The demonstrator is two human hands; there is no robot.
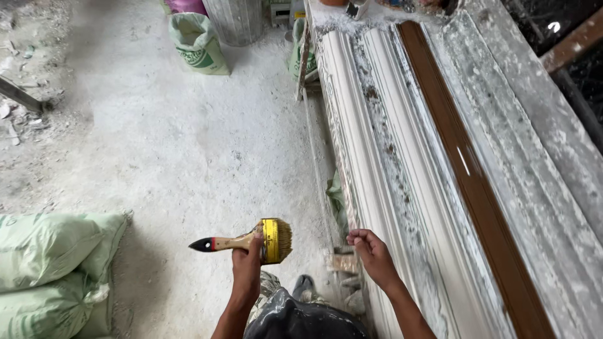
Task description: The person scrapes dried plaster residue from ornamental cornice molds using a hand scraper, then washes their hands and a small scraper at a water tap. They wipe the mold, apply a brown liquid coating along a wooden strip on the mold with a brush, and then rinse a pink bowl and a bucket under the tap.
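A green sack [200, 43] stands on the dusty concrete floor [182, 144] at eleven o'clock, just beside a grey ribbed bin [237, 20] at twelve. Pale green sacks [53, 270] lie stacked at eight o'clock. A dark bar [19, 94] juts in at ten. A rusty beam [575, 44] crosses at one o'clock.

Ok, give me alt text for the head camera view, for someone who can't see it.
Seen from above, a person's left hand holds a wide brush over a dusty floor, while the right hand rests at the edge of a long white mould with a glossy brown strip. Green sacks lie at the left.
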